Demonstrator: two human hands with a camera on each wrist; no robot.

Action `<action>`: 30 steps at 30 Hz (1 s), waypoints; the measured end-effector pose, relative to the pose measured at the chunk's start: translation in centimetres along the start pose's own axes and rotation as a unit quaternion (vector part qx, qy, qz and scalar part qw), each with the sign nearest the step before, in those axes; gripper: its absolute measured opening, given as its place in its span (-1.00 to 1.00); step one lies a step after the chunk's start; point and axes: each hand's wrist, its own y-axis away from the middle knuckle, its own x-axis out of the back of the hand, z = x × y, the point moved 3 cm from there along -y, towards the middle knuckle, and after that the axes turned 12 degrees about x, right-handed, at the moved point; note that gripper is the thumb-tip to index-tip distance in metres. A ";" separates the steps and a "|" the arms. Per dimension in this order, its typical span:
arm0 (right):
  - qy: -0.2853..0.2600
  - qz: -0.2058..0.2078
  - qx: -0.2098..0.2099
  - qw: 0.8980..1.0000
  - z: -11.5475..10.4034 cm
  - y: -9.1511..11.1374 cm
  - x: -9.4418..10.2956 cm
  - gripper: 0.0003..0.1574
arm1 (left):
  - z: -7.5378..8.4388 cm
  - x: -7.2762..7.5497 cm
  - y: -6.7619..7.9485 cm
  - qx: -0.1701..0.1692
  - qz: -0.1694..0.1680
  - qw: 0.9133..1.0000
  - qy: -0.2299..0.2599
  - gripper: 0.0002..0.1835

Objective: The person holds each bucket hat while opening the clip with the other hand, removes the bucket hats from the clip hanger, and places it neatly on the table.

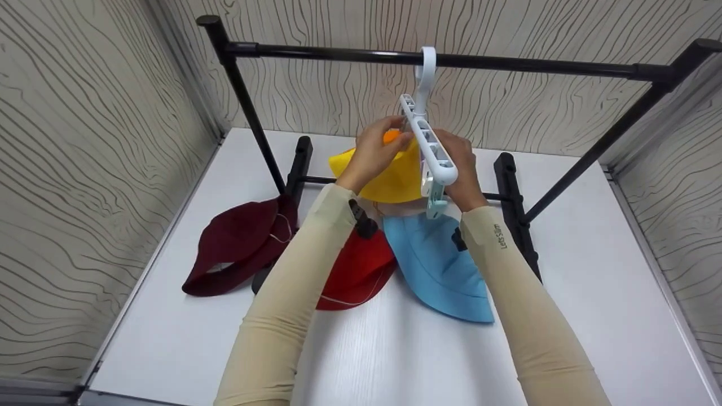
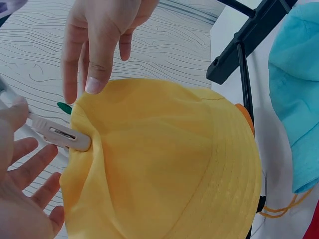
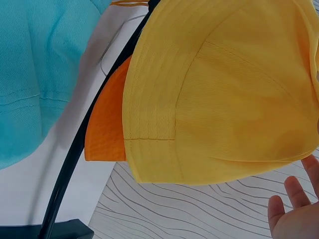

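Note:
A yellow bucket hat [image 1: 395, 175] hangs from a white clip [image 2: 62, 135] under a white multi-clip hanger [image 1: 431, 144]. My left hand [image 1: 375, 149] is beside the clip, its fingers [image 2: 34, 167] spread and its thumb close to the clip's end; contact is unclear. On the other side, my right hand [image 1: 459, 163] has straight, loose fingers [image 3: 297, 191] at the yellow hat's edge. Part of an orange hat [image 3: 105, 119] shows behind the yellow one. Nearer me, a pale green clip [image 1: 436, 204] hangs from the hanger's front end.
The hanger hooks over a black rack's bar [image 1: 338, 54]. On the white table [image 1: 361, 361] lie a maroon hat [image 1: 237, 242], a red hat [image 1: 358, 270] and a light blue hat [image 1: 440, 265]. Patterned walls [image 1: 316, 22] stand behind and at both sides.

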 end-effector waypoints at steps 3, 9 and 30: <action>0.003 -0.001 0.003 1.000 -0.2 0.1 -0.2 -0.54 | 0.0 0.0 -0.1 0.003 -0.007 1.000 0.004 -0.44; -0.015 -0.010 -0.036 0.999 -0.3 0.4 -0.5 -0.39 | -0.1 -0.2 -0.1 0.023 -0.018 0.999 0.021 -0.49; 0.022 0.012 0.021 0.999 -0.5 0.5 -1.0 -0.62 | -0.2 -0.5 -0.3 0.033 -0.017 0.999 0.012 -0.59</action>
